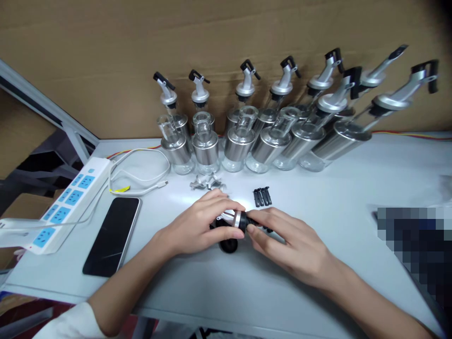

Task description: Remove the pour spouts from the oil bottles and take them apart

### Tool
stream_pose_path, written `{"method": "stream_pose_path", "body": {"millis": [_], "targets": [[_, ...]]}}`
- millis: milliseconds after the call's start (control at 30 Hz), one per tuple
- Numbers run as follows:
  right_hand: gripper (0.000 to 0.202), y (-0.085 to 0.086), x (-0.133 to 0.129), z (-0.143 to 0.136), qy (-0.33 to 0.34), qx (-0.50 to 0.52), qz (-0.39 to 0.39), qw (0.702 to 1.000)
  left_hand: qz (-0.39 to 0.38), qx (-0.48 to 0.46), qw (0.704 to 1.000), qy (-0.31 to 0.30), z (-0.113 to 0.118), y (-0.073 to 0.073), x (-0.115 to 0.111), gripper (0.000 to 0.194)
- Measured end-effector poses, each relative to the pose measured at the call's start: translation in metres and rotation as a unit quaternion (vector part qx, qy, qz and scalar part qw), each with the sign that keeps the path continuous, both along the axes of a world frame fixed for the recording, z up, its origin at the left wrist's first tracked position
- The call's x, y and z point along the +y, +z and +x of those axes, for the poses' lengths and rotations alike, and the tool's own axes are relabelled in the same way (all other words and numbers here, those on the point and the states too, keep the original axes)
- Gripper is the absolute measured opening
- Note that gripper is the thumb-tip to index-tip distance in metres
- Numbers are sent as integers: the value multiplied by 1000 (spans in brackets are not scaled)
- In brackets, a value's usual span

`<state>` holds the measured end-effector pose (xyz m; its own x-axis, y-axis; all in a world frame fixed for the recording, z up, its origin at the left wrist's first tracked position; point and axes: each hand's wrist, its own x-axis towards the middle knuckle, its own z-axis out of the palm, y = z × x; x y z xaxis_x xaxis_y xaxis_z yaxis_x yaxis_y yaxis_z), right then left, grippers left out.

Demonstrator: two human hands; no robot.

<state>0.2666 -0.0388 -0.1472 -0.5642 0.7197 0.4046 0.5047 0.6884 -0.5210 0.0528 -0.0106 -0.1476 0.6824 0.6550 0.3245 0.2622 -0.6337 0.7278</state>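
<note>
Between my two hands is a silver and black pour spout (237,219), held low over the grey table. My left hand (206,221) is closed around its silver side, thumb in front and fingers behind. At the black end, the fingertips of my right hand (287,238) pinch the spout. A round black part (229,245) shows just below, partly hidden by my left hand. Beyond my left fingers lie several silver spout pieces (207,181). Several small black levers (262,197) are lined up behind my right hand, with more black bits half hidden near its fingers.
Glass bottles with steel sleeves stand at the back; the front ones on the left, such as this open bottle (205,150), lack spouts, others carry a spout (246,84). At left are a power strip (72,202), white cable (141,190) and phone (112,235). A pixelated dark object (416,254) is right.
</note>
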Motion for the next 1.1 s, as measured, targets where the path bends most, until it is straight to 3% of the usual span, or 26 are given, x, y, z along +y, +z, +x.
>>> {"method": "stream_pose_path", "body": {"millis": [133,233,300,400,533,667,800,967,1100], "targets": [[19,-3,-3,-2,-26,27,-59,998,-11,-2,1000,7,1,3,-1,29],[19,-3,-4,-1,-31,40,-52,997,-15,1,1000,10,-2,4,0,32],[19,-1,-4,3,-40,44,-29,998,-19,5,999,36,-5,4,3,33],[20,3,-1,11,-53,45,56,996,-22,4,992,125,-13,4,9,28],[19,3,4,15,4,13,131,991,40,28,984,171,-20,-4,17,26],[8,-1,4,9,53,-33,86,994,90,96,973,188,-23,-19,24,26],[17,-3,1,4,64,-81,34,994,102,136,972,161,-22,-32,28,26],[20,-7,1,1,52,-123,2,991,130,129,965,188,-20,-36,29,36],[16,-10,4,1,44,-145,-26,988,120,160,968,154,-20,-38,30,48]]}}
